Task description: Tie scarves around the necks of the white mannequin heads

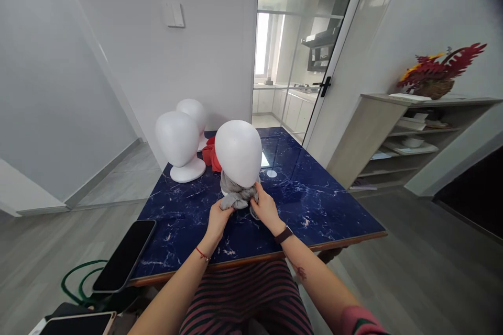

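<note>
A white mannequin head [238, 152] stands upright on the blue marbled table [314, 199] in front of me. Around its neck lies a grey scarf [236, 188], knotted at the front. My left hand [218, 218] pinches one end of the scarf on the left of the knot. On the other side, my right hand [268, 208] has its fingers closed on the scarf close to the knot. Part of the head's base is hidden behind the cloth and my hands.
Two more white mannequin heads [178, 141] stand at the table's left back. Red cloth [211, 154] lies behind the middle head. A phone [126, 256] is at the left front corner, with a green cord [78, 277]. A glass door [291, 52] and a shelf [393, 141] stand beyond.
</note>
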### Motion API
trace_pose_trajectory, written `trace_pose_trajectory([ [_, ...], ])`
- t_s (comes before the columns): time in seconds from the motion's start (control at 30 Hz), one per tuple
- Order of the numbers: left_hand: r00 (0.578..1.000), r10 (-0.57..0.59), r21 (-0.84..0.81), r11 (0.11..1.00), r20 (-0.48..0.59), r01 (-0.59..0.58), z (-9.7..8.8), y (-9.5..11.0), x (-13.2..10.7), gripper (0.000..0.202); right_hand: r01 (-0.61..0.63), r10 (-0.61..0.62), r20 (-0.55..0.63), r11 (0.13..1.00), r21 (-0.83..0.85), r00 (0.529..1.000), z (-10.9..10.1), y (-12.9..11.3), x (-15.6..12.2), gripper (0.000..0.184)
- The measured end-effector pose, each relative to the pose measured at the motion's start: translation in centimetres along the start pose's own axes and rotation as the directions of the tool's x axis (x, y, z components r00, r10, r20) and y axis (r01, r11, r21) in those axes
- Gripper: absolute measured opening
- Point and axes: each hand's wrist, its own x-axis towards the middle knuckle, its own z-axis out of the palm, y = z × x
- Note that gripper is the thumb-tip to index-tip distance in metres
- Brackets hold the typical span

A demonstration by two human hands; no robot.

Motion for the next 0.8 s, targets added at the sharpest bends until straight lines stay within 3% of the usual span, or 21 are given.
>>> trace_pose_trajectory([
  [0.1,0.992,-0.122,-0.049,0.991,0.027,0.123,0.2,-0.4,-0.6,0.016,-0.043,0.064,0.072,0.966,-0.257,0.995,-0.5,-0.2,0.6,0.055],
  [0.2,0.997,-0.064,0.015,0.998,0.045,0.063,0.2,-0.3,-1.1,0.024,-0.015,0.048,0.086,0.936,-0.353,0.995,-1.1,-0.2,1.1,0.046],
  [0.3,0.999,0.031,0.112,0.993,0.025,-0.033,0.3,-0.2,-0.9,0.036,0.015,0.017,0.088,0.937,-0.349,0.996,-1.2,0.0,1.2,0.039],
  [0.37,1.0,0.027,0.104,0.994,-0.002,-0.026,0.8,-0.3,-0.4,0.041,0.03,-0.002,0.088,0.949,-0.315,0.996,-1.1,0.2,1.2,0.036],
  [0.47,0.998,-0.046,0.004,0.999,-0.033,0.046,1.9,-0.5,0.2,0.045,0.041,-0.019,0.081,0.962,-0.27,0.997,-0.8,0.5,1.1,0.033],
  [0.63,0.963,-0.269,-0.078,0.96,0.034,0.271,2.7,0.1,-0.1,0.04,-0.007,0.03,0.076,0.959,-0.284,0.997,-0.7,0.8,1.4,0.029],
  [0.8,0.951,-0.274,-0.334,0.891,0.143,0.307,1.5,1.8,-1.0,0.023,-0.111,0.141,0.063,0.932,-0.345,0.988,-0.8,0.8,1.7,0.034],
])
